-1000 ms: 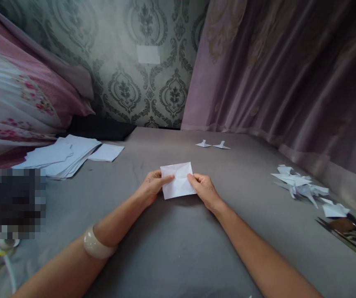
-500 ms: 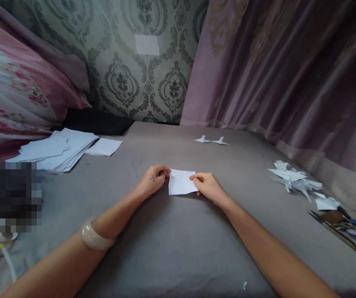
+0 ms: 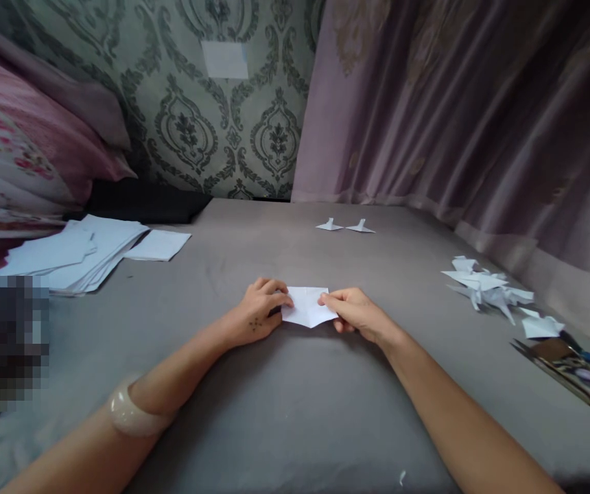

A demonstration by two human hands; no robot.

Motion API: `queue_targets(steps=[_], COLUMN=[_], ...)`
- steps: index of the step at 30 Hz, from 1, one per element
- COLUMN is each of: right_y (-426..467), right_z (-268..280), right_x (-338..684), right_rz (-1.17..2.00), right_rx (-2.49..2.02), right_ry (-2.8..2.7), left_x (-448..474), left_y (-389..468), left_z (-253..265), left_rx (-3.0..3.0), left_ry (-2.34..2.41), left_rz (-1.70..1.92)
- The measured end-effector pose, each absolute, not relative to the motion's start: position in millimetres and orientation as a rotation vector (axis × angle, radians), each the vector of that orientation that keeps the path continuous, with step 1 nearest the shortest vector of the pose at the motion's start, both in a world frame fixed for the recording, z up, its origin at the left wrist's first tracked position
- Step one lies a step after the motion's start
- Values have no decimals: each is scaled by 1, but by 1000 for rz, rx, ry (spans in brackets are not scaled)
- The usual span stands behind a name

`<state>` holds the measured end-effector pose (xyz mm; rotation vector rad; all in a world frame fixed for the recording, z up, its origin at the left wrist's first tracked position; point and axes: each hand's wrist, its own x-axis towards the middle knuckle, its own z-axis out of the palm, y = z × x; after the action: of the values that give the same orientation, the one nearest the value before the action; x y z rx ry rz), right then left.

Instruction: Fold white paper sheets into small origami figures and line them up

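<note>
A small creased sheet of white paper [image 3: 307, 309] is held just above the grey cloth, bent along a fold near its middle. My left hand [image 3: 260, 310], back turned up, grips its left edge, with the fingertips lying over the paper. My right hand [image 3: 359, 312] pinches the right edge, thumb on top and fingers curled underneath. A pale bangle [image 3: 136, 412] circles my left forearm.
Two folded paper birds [image 3: 330, 225] stand far back on the grey cloth [image 3: 274, 425]. More folded paper figures [image 3: 485, 283] lie heaped at right, above some tools [image 3: 565, 370]. A stack of white sheets [image 3: 94, 257] and a smaller paper pile [image 3: 158, 245] lie at left.
My left fingers have shifted from the sheet's upper left corner onto its left part. The sheet now bends along its middle fold. The view has swung slightly right.
</note>
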<state>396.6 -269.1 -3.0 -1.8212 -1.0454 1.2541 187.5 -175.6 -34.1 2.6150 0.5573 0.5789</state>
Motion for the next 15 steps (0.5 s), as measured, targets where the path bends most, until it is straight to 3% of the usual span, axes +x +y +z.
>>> queue_targets(steps=[6, 10, 15], right_y=[-282, -288, -283], right_z=[1, 1, -10], right_x=[422, 427, 417], right_rz=[1213, 967, 649], right_rx=[-1841, -1861, -1960], right_ry=[-1337, -1651, -1649], left_x=[189, 192, 195], left_y=[-175, -177, -179], left_z=[-36, -34, -31], left_rx=[2614, 2587, 2436], left_ry=[628, 731, 895], left_rz=[640, 651, 634])
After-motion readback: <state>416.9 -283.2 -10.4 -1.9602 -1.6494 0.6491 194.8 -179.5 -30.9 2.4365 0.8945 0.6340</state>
